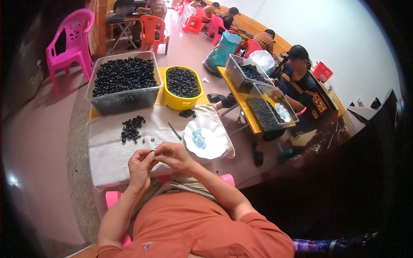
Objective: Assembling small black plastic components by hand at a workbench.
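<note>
My left hand (pixel 141 165) and my right hand (pixel 173 155) meet over the near edge of the cloth-covered table. Their fingertips are pinched together around a small black part (pixel 153 150), mostly hidden by the fingers. Just beyond them, loose small black ring-shaped parts (pixel 133 128) lie in a pile on the white cloth (pixel 105 148). To the right of that pile rests a dark, slim pointed tool (pixel 174 130), perhaps tweezers. Beside my right hand stands a white scalloped plate (pixel 217 139) with tiny light-blue pieces (pixel 198 139) on it.
At the table's far side stand a clear bin (pixel 124 103) and a yellow tub (pixel 180 103), both full of black parts. On the right, a co-worker (pixel 297 77) sits at a yellow table (pixel 238 96) with clear bins. A pink chair (pixel 71 41) stands far left.
</note>
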A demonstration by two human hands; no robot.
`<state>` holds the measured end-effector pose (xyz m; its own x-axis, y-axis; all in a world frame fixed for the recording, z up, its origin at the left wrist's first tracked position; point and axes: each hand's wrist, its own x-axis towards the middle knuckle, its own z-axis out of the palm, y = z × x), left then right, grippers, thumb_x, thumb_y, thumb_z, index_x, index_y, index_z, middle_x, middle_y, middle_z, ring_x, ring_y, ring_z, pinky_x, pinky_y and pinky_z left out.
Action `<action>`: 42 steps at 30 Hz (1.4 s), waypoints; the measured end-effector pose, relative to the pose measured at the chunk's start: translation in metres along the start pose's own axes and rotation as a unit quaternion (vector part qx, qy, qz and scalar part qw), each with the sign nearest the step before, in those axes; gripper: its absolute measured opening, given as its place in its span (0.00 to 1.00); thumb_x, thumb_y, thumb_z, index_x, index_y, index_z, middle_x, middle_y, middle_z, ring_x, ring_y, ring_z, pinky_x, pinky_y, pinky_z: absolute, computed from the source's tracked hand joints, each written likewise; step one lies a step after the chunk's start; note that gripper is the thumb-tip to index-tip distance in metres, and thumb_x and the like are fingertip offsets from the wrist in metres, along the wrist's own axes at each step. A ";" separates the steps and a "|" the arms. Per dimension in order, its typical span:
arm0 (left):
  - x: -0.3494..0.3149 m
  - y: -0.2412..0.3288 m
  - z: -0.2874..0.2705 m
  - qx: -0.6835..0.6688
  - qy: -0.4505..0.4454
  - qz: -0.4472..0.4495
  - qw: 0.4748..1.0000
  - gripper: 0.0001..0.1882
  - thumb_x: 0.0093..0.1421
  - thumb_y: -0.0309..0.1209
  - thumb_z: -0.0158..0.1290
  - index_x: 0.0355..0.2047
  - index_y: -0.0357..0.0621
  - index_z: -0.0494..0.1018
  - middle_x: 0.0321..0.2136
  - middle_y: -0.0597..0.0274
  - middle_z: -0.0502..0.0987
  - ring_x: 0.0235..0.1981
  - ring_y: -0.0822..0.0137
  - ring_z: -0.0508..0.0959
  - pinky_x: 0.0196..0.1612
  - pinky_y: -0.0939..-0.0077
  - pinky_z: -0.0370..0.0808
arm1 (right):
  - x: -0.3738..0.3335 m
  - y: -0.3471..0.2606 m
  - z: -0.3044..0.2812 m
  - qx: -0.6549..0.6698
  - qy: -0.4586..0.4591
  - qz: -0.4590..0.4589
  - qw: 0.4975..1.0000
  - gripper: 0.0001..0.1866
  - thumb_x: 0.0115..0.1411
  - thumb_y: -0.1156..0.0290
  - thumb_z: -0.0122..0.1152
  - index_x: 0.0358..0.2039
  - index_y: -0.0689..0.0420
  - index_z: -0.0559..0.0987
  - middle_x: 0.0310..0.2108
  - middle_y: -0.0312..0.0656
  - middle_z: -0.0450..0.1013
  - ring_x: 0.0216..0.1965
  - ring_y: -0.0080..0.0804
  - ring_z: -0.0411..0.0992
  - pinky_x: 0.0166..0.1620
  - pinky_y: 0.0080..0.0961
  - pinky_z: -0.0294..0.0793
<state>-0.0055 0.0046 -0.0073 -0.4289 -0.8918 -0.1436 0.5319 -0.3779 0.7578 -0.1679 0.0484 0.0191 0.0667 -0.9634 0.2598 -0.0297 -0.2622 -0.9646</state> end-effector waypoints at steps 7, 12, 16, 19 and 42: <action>-0.006 0.007 0.001 -0.014 -0.024 -0.030 0.999 0.07 0.60 0.22 0.56 0.38 0.39 0.73 0.32 0.62 0.77 0.33 0.71 0.79 0.39 0.77 0.80 | 0.000 0.020 -0.015 0.111 -0.013 0.068 0.991 0.08 0.59 0.83 0.61 0.40 0.65 0.76 0.36 0.37 0.75 0.39 0.22 0.75 0.44 0.19 0.76; 0.001 0.005 -0.001 0.025 -0.050 -0.045 0.997 0.08 0.60 0.24 0.57 0.39 0.38 0.72 0.32 0.61 0.76 0.33 0.69 0.78 0.39 0.75 0.78 | 0.004 0.012 -0.025 0.085 0.057 0.093 0.990 0.08 0.56 0.81 0.64 0.37 0.63 0.78 0.33 0.38 0.77 0.36 0.22 0.76 0.41 0.19 0.76; 0.005 0.008 0.003 0.024 -0.053 -0.046 0.997 0.08 0.60 0.25 0.57 0.38 0.38 0.73 0.32 0.61 0.77 0.32 0.69 0.78 0.39 0.76 0.77 | 0.008 0.007 -0.032 0.131 0.067 0.081 0.986 0.07 0.55 0.83 0.63 0.36 0.64 0.78 0.32 0.40 0.77 0.33 0.27 0.78 0.40 0.23 0.79; 0.006 0.007 -0.002 0.002 -0.059 -0.053 0.997 0.07 0.59 0.24 0.58 0.38 0.39 0.74 0.32 0.62 0.78 0.32 0.71 0.79 0.40 0.77 0.78 | 0.010 0.006 -0.035 0.134 0.061 0.106 0.983 0.06 0.54 0.85 0.61 0.34 0.65 0.78 0.36 0.41 0.75 0.37 0.30 0.76 0.43 0.31 0.81; 0.003 0.001 -0.007 0.036 -0.102 -0.030 0.994 0.08 0.59 0.24 0.59 0.38 0.38 0.76 0.34 0.62 0.79 0.32 0.74 0.79 0.38 0.81 0.79 | 0.006 0.004 -0.021 0.033 0.028 0.080 0.996 0.04 0.54 0.82 0.65 0.32 0.65 0.80 0.32 0.38 0.77 0.35 0.23 0.73 0.40 0.19 0.74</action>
<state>-0.0010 -0.0006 -0.0115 -0.6014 -0.7964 -0.0637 0.4506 -0.4040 0.7961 -0.1887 0.0402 0.0174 0.0114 -0.9947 0.1023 0.0310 -0.1019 -0.9943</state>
